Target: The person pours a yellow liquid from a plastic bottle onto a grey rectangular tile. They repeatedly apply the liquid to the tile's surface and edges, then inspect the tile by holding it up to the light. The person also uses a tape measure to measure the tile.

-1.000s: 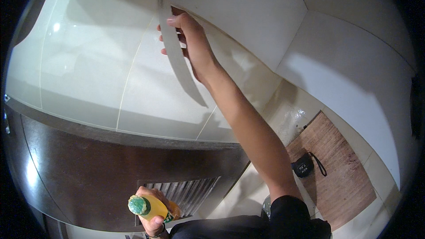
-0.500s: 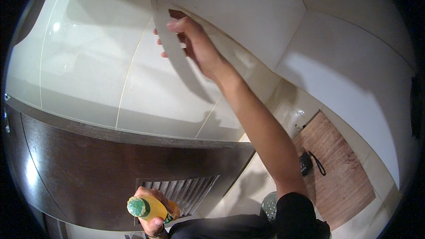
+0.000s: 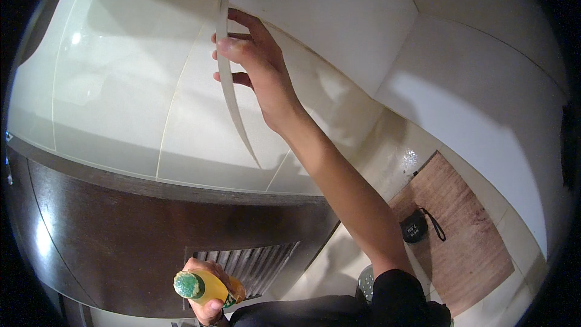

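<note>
Two hands show in the head view: the left hand (image 3: 209,264) has its fingers wrapped round a yellow bottle (image 3: 212,286) with a green top (image 3: 189,284), low beside a slatted vent (image 3: 257,264); the right hand (image 3: 266,69), fingers partly spread, pinches a long curved pale strip (image 3: 232,100) against its thumb, over pale tiles (image 3: 133,91).

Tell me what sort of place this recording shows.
Probably a room in a home, perhaps a kitchen, though I can't be certain. The clues are the pale tiled counter, the dark brown cabinet below it and that cabinet's slatted panel.
</note>
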Demonstrator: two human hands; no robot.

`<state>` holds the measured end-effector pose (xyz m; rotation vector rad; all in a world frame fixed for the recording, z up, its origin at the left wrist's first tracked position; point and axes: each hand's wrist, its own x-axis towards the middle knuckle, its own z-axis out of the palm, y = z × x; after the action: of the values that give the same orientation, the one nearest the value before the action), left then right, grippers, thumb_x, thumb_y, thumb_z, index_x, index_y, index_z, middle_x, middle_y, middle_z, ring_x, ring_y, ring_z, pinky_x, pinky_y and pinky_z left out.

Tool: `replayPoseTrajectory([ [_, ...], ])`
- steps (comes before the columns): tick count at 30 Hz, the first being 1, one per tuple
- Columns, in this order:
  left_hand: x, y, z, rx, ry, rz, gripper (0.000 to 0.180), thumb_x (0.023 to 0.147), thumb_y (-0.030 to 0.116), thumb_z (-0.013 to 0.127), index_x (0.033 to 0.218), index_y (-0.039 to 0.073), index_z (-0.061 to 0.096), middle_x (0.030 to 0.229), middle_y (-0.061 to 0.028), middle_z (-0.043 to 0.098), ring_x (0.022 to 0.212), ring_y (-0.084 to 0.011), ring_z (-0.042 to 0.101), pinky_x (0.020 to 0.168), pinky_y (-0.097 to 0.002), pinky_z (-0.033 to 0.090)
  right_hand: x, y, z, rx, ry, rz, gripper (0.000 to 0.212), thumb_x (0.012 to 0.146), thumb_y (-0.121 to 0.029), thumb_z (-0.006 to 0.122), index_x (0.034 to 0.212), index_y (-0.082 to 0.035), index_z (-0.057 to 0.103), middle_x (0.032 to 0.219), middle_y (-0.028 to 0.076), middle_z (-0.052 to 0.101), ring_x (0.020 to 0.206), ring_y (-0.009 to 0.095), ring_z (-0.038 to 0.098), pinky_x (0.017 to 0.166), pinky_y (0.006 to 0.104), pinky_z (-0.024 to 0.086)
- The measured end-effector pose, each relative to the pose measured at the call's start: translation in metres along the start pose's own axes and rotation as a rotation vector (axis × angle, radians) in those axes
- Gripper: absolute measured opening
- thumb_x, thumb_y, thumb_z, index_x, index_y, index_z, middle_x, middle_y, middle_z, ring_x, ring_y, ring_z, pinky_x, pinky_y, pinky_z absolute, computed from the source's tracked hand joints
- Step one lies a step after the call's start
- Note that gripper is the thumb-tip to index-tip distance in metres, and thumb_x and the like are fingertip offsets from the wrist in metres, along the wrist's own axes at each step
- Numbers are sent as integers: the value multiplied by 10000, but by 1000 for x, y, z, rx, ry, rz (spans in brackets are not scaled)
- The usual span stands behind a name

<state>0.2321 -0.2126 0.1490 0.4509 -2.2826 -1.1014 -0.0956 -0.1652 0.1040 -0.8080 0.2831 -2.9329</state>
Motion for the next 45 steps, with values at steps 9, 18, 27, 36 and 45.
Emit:
replayPoseTrajectory([
  [9, 2, -2, 3, -10, -1, 41, 572, 653, 459, 804, 864, 55, 459, 612, -11, 462, 466, -111, 457, 419, -249, 370, 6, 6, 29, 39, -23, -105, 722, 791, -408, 739, 1369, -99, 435, 1108, 155, 574, 974, 242, 605, 765, 392, 545],
  [18, 0, 0, 1, -60, -38, 31, 574, 648, 439, 823, 860, 46, 462, 610, -16, 467, 447, -115, 455, 392, -254, 380, -8, 12, -9, 83, 7, 53, 692, 854, -382, 583, 1421, -69, 342, 1163, 127, 569, 1031, 199, 577, 860, 383, 539],
  [27, 0, -7, -6, -52, 12, 52, 618, 622, 454, 830, 883, 37, 457, 628, -13, 468, 477, -118, 448, 439, -258, 364, 30, -16, -37, -148, -76, 61, 615, 852, -484, 542, 1314, -81, 487, 1034, 84, 613, 924, 178, 602, 789, 363, 537],
  [36, -2, -3, -1, -43, -40, 29, 613, 633, 440, 832, 894, 21, 469, 628, -27, 489, 467, -120, 464, 426, -255, 376, 41, -67, -87, -448, -293, 149, 616, 849, -432, 497, 1315, -29, 513, 1085, 103, 635, 929, 177, 588, 806, 336, 496],
  [45, 0, -2, -3, -75, -76, 42, 613, 636, 436, 842, 892, 17, 476, 620, -31, 493, 471, -119, 486, 429, -246, 402, 48, -65, -89, -513, -425, 105, 625, 816, -344, 501, 1343, -10, 481, 1166, 129, 619, 994, 185, 586, 846, 322, 493],
])
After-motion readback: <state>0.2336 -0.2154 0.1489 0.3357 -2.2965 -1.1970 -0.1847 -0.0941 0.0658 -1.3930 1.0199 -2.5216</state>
